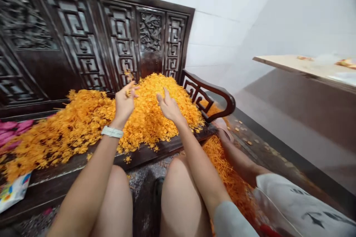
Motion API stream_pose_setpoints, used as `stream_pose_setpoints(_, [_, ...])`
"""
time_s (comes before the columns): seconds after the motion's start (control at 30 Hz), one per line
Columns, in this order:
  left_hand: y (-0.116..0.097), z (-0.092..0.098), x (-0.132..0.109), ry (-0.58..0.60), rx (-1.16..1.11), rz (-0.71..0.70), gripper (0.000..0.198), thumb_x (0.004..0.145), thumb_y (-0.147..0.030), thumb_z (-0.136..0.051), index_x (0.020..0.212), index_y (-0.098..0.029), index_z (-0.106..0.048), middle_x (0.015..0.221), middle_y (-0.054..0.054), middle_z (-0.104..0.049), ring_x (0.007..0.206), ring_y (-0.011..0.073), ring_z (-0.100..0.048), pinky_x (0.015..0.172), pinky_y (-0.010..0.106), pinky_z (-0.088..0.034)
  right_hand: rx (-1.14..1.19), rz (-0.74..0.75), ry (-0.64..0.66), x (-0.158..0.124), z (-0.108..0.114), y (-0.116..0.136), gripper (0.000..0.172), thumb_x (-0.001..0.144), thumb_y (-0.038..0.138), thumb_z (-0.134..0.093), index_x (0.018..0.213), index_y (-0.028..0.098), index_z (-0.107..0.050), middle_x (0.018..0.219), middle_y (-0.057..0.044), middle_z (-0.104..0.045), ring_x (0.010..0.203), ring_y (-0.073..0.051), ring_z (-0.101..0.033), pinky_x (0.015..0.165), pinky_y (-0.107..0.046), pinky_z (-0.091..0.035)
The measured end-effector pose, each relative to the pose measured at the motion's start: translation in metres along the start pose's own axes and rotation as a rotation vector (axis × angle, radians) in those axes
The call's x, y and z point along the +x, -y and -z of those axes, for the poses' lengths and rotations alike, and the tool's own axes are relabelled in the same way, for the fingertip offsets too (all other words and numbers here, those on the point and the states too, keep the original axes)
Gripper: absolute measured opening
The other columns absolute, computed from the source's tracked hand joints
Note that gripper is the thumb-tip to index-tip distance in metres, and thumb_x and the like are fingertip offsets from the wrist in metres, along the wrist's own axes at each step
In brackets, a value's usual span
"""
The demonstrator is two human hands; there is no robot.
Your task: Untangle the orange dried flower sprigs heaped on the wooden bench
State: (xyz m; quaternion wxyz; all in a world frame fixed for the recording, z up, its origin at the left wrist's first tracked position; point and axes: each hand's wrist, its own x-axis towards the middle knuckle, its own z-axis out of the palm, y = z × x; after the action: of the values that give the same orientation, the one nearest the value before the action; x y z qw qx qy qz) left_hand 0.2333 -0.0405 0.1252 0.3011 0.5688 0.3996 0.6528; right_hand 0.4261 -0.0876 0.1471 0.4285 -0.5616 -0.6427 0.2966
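Observation:
A large heap of small yellow-orange flower pieces (pixel 155 118) covers the end of a dark carved wooden bench (pixel 150 63). Above the heap's left part is my left hand (pixel 124 103), a white band on its wrist, its fingers curled round a small orange flower (pixel 128 93). Another orange flower (pixel 128 75) shows blurred just above those fingertips; whether it touches them I cannot tell. My right hand (pixel 169 108) is over the middle of the heap, index finger stretched out and thumb apart, with nothing visible in it.
Pink pieces (pixel 11 131) and a printed packet (pixel 15 192) lie on the bench at left. A curved armrest (pixel 214 96) closes its right end. Orange strands (pixel 222 166) cover the floor beside another person's arm (pixel 239 155). A pale tabletop (pixel 300 64) juts in at right.

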Motion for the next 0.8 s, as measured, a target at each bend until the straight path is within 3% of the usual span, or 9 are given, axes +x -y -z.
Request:
stream_pose_setpoints(0.2, [-0.005, -0.003, -0.014, 0.162, 0.420, -0.365, 0.040, 0.097, -0.014, -0.056, 0.131, -0.019, -0.076, 0.124, 0.014, -0.080, 0.110, 0.0286, -0.076, 0.099, 0.045, -0.057, 0.135, 0.220, 0.008, -0.008, -0.026, 0.013, 0.055, 0.095, 0.077, -0.055, 0.088, 0.023, -0.055, 0.072, 0.001, -0.063, 0.061, -0.013, -0.054, 0.060, -0.028, -0.043])
stream_pose_setpoints(0.33, [-0.006, -0.004, -0.019, 0.209, 0.611, -0.445, 0.046, 0.096, -0.008, -0.052, 0.136, -0.018, -0.073, 0.117, 0.013, -0.081, 0.104, 0.0277, -0.074, 0.097, 0.044, -0.054, 0.082, 0.283, 0.111, -0.005, -0.033, 0.010, 0.050, 0.101, 0.066, -0.054, 0.078, 0.022, -0.053, 0.069, 0.001, -0.058, 0.065, -0.013, -0.052, 0.063, -0.029, -0.041])
stream_pose_setpoints(0.47, [-0.003, 0.006, -0.012, 0.228, 0.691, -0.506, 0.040, 0.095, -0.006, -0.052, 0.118, -0.021, -0.080, 0.108, 0.010, -0.083, 0.096, 0.0266, -0.072, 0.097, 0.045, -0.051, 0.043, 0.306, 0.213, -0.014, -0.023, 0.022, 0.050, 0.104, 0.056, -0.056, 0.070, 0.021, -0.044, 0.063, 0.005, -0.045, 0.060, -0.010, -0.040, 0.059, -0.027, -0.035])
stream_pose_setpoints(0.53, [0.005, 0.016, -0.003, 0.209, 0.628, -0.484, 0.039, 0.092, -0.003, -0.053, 0.109, -0.023, -0.082, 0.104, 0.008, -0.083, 0.094, 0.0256, -0.072, 0.098, 0.046, -0.051, 0.128, 0.309, 0.484, -0.026, -0.011, 0.039, 0.049, 0.102, 0.055, -0.061, 0.070, 0.019, -0.049, 0.061, 0.005, -0.045, 0.056, -0.007, -0.038, 0.055, -0.025, -0.033])
stream_pose_setpoints(0.63, [0.023, 0.035, 0.017, 0.004, 0.382, -0.297, 0.027, 0.091, -0.008, -0.060, 0.097, -0.023, -0.082, 0.095, 0.007, -0.082, 0.085, 0.0214, -0.073, 0.088, 0.039, -0.056, 0.251, 0.321, 1.426, -0.041, 0.006, 0.059, 0.039, 0.098, 0.051, -0.070, 0.086, 0.014, -0.071, 0.073, -0.003, -0.067, 0.061, -0.008, -0.058, 0.058, -0.022, -0.044])
stream_pose_setpoints(0.67, [0.029, 0.042, 0.024, -0.088, 0.261, -0.213, 0.019, 0.092, -0.014, -0.064, 0.096, -0.022, -0.081, 0.094, 0.007, -0.081, 0.081, 0.0194, -0.073, 0.081, 0.035, -0.057, 0.280, 0.339, 1.635, -0.041, 0.010, 0.061, 0.036, 0.096, 0.049, -0.074, 0.091, 0.013, -0.075, 0.079, -0.006, -0.072, 0.066, -0.011, -0.064, 0.062, -0.023, -0.048])
stream_pose_setpoints(0.7, [0.034, 0.047, 0.029, -0.167, 0.129, -0.134, 0.012, 0.094, -0.021, -0.068, 0.096, -0.023, -0.079, 0.094, 0.007, -0.081, 0.079, 0.0176, -0.073, 0.075, 0.031, -0.057, 0.336, 0.366, 1.672, -0.039, 0.012, 0.058, 0.035, 0.093, 0.049, -0.078, 0.091, 0.013, -0.077, 0.081, -0.008, -0.074, 0.068, -0.012, -0.067, 0.064, -0.023, -0.050])
stream_pose_setpoints(0.73, [0.037, 0.052, 0.034, -0.222, -0.005, -0.066, 0.010, 0.095, -0.029, -0.070, 0.099, -0.023, -0.078, 0.096, 0.008, -0.080, 0.080, 0.0164, -0.074, 0.070, 0.028, -0.056, 0.418, 0.385, 1.539, -0.033, 0.013, 0.053, 0.037, 0.091, 0.052, -0.079, 0.091, 0.015, -0.078, 0.079, -0.008, -0.074, 0.067, -0.012, -0.067, 0.064, -0.024, -0.051])
stream_pose_setpoints(0.8, [0.038, 0.056, 0.040, -0.248, -0.239, 0.030, 0.018, 0.098, -0.041, -0.069, 0.106, -0.025, -0.075, 0.105, 0.009, -0.080, 0.089, 0.0158, -0.076, 0.068, 0.024, -0.055, 0.589, 0.307, 0.935, -0.015, 0.008, 0.031, 0.046, 0.091, 0.064, -0.072, 0.096, 0.018, -0.077, 0.073, -0.004, -0.070, 0.062, -0.012, -0.062, 0.060, -0.024, -0.050])
